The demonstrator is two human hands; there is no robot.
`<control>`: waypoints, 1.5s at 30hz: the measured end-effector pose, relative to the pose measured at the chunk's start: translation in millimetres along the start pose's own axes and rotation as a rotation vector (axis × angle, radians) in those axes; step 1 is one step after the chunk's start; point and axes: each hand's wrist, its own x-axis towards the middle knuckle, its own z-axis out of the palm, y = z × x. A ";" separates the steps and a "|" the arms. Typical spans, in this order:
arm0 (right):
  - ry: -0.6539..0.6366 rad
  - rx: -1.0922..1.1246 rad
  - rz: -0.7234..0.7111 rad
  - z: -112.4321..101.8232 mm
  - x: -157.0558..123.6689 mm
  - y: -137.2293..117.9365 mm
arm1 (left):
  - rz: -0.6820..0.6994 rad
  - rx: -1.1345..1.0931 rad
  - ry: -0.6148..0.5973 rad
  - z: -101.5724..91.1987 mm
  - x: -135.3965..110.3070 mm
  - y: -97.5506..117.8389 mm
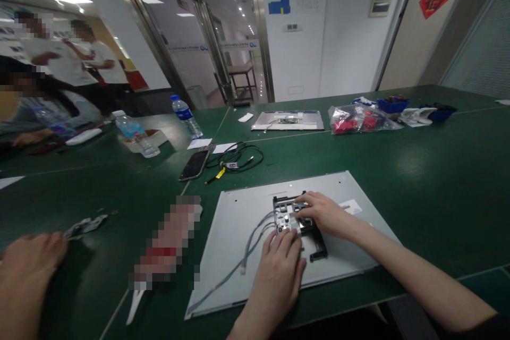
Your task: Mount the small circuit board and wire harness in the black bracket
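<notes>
A large silver-grey flat panel [227, 228] lies on the table before me. On it rests a black bracket [319, 244] with a metal mechanism [286, 219] in its middle. My left hand [281, 260] holds the near left part of the bracket, fingers close together and bent over it. From the right, my right hand [322, 212] reaches across the panel, its fingers curled onto the upper right part of the bracket. The fingertips of both hands partly cover the mechanism. Thin grey cables [250, 247] run from its left side across the panel.
At the left edge another person's hand [32, 260] is near a small metal part [85, 226]. Beyond the panel lie a phone [194, 163], black cables [239, 162], bottles [187, 117], a second panel [287, 120] and a plastic bag [360, 119] with red items. A pixelated object [169, 239] lies left.
</notes>
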 end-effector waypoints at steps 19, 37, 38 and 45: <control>0.001 -0.029 0.024 5.8 -0.7 4.5 | 0.006 -0.012 0.005 -0.6 -0.3 0.7; 0.039 0.028 -0.017 -4.9 0.9 -7.1 | -0.007 -0.021 0.000 -0.2 -0.2 0.6; 0.039 0.031 -0.021 -5.3 0.7 -7.6 | -0.006 -0.024 0.001 -0.4 -0.1 0.7; 0.013 0.020 -0.058 0.2 -0.1 -4.2 | -0.012 -0.019 0.004 2.9 -1.3 -0.8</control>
